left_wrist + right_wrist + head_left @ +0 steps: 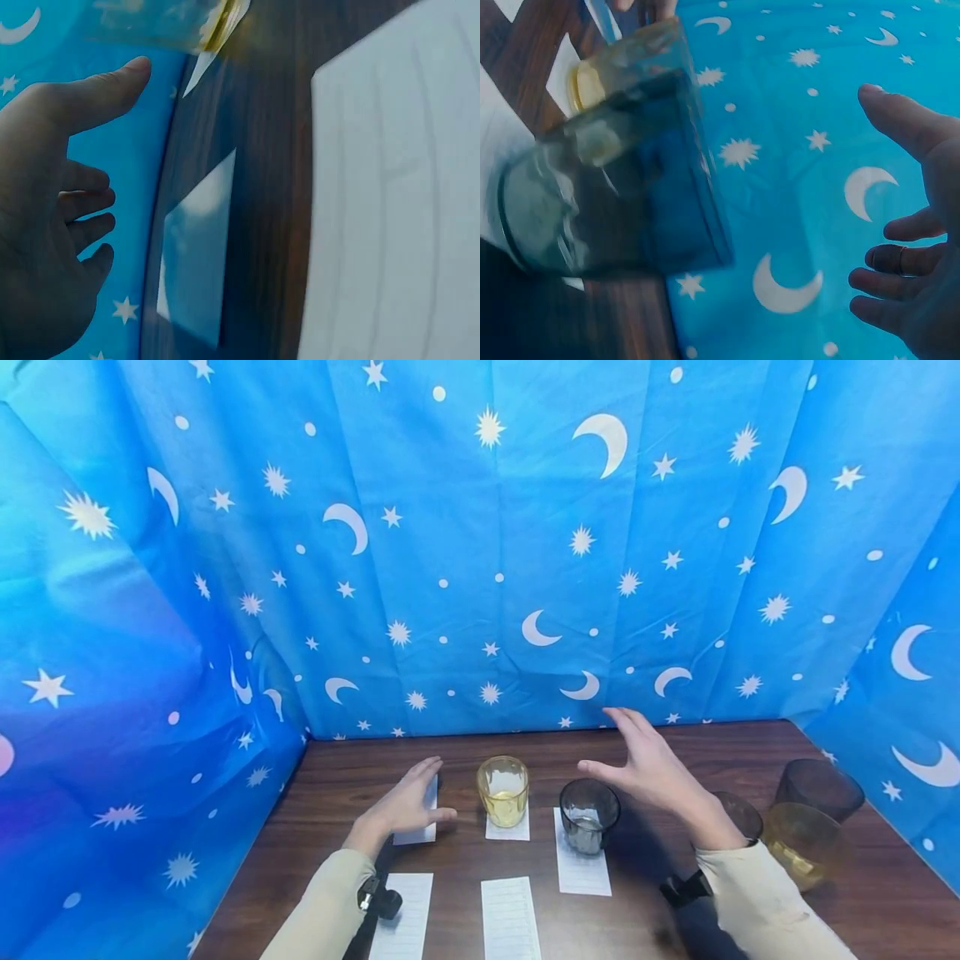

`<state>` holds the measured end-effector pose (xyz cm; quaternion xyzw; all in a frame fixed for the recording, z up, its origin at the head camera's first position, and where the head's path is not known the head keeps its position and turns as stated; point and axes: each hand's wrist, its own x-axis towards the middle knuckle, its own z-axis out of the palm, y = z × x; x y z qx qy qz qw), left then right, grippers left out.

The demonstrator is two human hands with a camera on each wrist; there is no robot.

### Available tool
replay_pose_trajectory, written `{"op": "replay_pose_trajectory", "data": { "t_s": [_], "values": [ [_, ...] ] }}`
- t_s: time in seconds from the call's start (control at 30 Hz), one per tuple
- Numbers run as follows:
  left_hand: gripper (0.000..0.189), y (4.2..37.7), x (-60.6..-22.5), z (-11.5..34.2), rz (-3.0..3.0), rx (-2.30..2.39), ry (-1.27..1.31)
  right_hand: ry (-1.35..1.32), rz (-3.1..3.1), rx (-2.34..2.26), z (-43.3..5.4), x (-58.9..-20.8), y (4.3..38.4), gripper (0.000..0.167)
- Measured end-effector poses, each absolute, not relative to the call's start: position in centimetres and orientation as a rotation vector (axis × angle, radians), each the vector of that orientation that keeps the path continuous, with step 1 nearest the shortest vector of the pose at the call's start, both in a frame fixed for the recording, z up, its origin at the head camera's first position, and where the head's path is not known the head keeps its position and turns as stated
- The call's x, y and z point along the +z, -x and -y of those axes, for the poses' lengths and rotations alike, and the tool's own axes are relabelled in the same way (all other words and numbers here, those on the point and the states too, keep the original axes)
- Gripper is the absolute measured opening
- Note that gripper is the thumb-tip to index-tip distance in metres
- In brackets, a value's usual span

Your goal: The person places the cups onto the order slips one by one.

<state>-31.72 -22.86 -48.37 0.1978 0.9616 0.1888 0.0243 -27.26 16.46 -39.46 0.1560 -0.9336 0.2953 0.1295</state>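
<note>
A yellow-tinted glass stands upright on a white paper slip near the middle of the table. To its right a smoky grey glass rests on another slip. My left hand hovers left of the yellow glass, over a partly covered paper slip, thumb toward the glass. Its fingers look relaxed and hold nothing in the left wrist view. Past the grey glass, my right hand is raised with thumb and fingers spread. The right wrist view shows a gap between this hand and the grey glass.
At the right stand a dark glass, a larger amber glass and another dark glass partly behind my right wrist. Two more paper slips lie in front, one in the middle, one left. A blue curtain surrounds the wooden table.
</note>
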Motion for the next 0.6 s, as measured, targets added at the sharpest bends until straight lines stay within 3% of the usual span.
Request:
{"op": "replay_pose_trajectory", "data": {
  "t_s": [0.6],
  "values": [
    [0.096, 31.8, -48.9, 25.9, -3.017, 0.616, -0.505, -0.289, 2.637, 0.839, -22.2, -39.1, 24.6, 0.097]
  ]
}}
